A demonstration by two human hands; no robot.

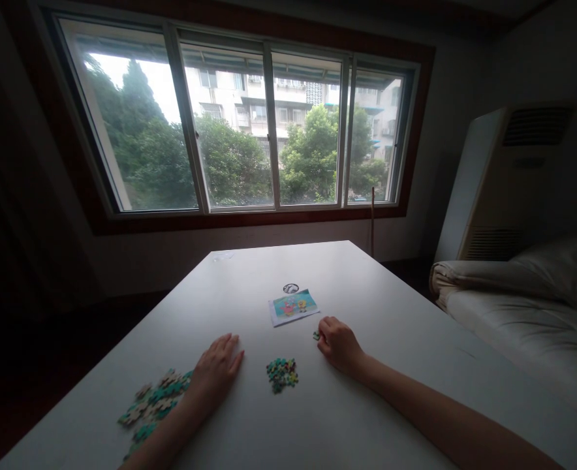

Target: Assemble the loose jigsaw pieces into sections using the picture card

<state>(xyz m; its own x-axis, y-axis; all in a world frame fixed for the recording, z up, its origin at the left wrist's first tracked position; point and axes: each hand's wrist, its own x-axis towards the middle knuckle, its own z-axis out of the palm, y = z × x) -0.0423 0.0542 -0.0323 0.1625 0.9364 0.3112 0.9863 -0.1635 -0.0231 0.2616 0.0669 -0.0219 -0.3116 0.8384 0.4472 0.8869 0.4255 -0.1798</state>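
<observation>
My left hand [217,367] lies flat on the white table [357,274], fingers stretched out, just right of a spread of loose puzzle pieces [154,405]. My right hand [338,344] is curled, its fingertips pinching a small green puzzle piece [316,335] against the tabletop. Between the two hands sits a small joined cluster of puzzle pieces [282,374]. Beyond the right hand lies a colourful cartoon reference picture [293,307], with a small round dark object [291,288] just behind it.
A wide window [239,130] faces trees and buildings beyond the table's far edge. A white sofa or bed [523,307] stands to the right, with a tall floor air conditioner [504,183] behind it. The left side of the room is dark.
</observation>
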